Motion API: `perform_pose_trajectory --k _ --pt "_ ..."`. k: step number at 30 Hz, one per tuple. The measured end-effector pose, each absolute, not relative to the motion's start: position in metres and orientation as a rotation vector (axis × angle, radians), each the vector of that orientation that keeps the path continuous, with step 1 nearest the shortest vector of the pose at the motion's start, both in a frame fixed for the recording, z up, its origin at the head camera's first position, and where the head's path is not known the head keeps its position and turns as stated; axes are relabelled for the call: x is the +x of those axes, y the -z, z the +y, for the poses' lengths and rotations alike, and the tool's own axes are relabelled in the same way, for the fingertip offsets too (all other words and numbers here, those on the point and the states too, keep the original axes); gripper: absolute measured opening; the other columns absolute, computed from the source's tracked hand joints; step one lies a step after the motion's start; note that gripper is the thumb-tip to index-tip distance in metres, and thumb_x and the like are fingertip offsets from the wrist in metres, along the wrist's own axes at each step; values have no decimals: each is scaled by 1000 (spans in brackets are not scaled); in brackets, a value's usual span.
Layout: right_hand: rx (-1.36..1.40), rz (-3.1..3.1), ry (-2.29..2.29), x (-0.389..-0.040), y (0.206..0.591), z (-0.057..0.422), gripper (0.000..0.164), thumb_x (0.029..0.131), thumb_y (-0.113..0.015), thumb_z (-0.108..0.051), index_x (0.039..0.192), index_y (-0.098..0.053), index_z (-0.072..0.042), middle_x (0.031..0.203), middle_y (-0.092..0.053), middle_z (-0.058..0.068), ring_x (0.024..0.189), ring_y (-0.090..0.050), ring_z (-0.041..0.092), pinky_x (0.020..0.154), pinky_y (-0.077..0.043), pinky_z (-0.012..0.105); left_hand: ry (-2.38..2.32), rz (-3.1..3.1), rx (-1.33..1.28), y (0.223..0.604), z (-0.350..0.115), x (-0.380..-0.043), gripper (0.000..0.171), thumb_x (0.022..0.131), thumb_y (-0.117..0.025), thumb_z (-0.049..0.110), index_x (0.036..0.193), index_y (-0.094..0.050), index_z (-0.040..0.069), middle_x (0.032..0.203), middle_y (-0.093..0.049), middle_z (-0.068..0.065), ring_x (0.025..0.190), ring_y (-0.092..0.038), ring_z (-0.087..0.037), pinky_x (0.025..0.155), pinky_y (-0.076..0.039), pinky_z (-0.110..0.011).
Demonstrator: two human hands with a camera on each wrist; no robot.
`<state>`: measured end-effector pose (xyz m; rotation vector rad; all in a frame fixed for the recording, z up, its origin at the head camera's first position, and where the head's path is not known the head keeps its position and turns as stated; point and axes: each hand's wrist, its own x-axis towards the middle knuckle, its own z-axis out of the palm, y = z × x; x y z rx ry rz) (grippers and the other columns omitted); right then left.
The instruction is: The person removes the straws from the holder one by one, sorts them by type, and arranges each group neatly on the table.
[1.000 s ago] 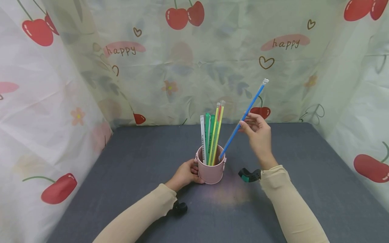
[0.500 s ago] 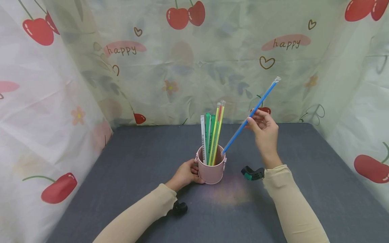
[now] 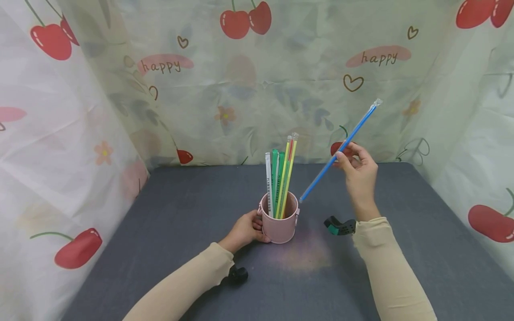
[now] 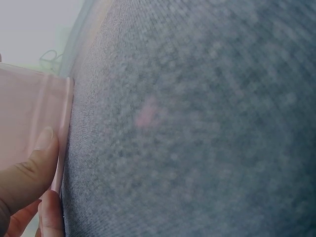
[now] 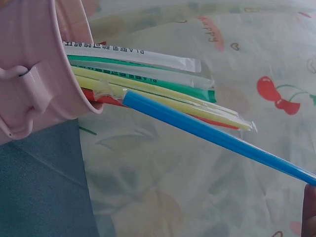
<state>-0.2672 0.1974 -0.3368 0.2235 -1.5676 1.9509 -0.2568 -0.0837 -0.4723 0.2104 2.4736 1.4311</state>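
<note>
A small pink bucket (image 3: 279,232) stands upright on the dark table. My left hand (image 3: 244,228) grips its lower left side; in the left wrist view the thumb (image 4: 34,170) presses the wall near the base. Between thumb and fingers, my right hand (image 3: 360,174) pinches a blue drinking straw (image 3: 321,175) in a clear wrapper. The straw slants up to the right, its lower end just beyond the bucket's right rim. Several wrapped straws lean inside the bucket: a white straw (image 3: 268,183), a green straw (image 3: 275,171), a yellow straw (image 3: 292,171) and a red one.
The dark tabletop (image 3: 180,200) spreads around the bucket. A cherry-printed curtain (image 3: 257,102) hangs behind it and on both sides. Black wrist cameras are strapped below each sleeve, the right camera (image 3: 339,226) and the left camera (image 3: 238,275).
My right hand has moved right, drawing the blue straw's lower end from inside the bucket to just outside its right rim. The left hand and bucket have stayed put.
</note>
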Motion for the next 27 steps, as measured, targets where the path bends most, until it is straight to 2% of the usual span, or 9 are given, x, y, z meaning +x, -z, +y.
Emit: perform_pose_trajectory --k 8,17,27 --pt "147 -1654 -1949 -267 336 203 29 85 -71 -2 113 -66 0 90 -57 4 70 -63 12 66 -56 20 -1425 2476 206 471 -84 -256 64 65 -89 7 119 -56 5 99 -63 -9 86 -61 -18 79 -54 -33" --pt "145 -1820 -1936 -270 348 209 48 88 -68 -4 133 -52 0 97 -58 1 78 -64 6 68 -55 17 -1433 2469 218 470 -84 -256 62 65 -89 7 117 -56 5 99 -63 -9 85 -61 -18 78 -54 -33" --pt "170 -2090 -1756 -274 370 211 50 90 -68 -10 137 -51 -5 96 -58 -2 75 -65 2 73 -56 23 -1440 2462 235 470 -84 -255 61 66 -89 6 117 -56 5 100 -63 -9 86 -61 -18 79 -54 -33"
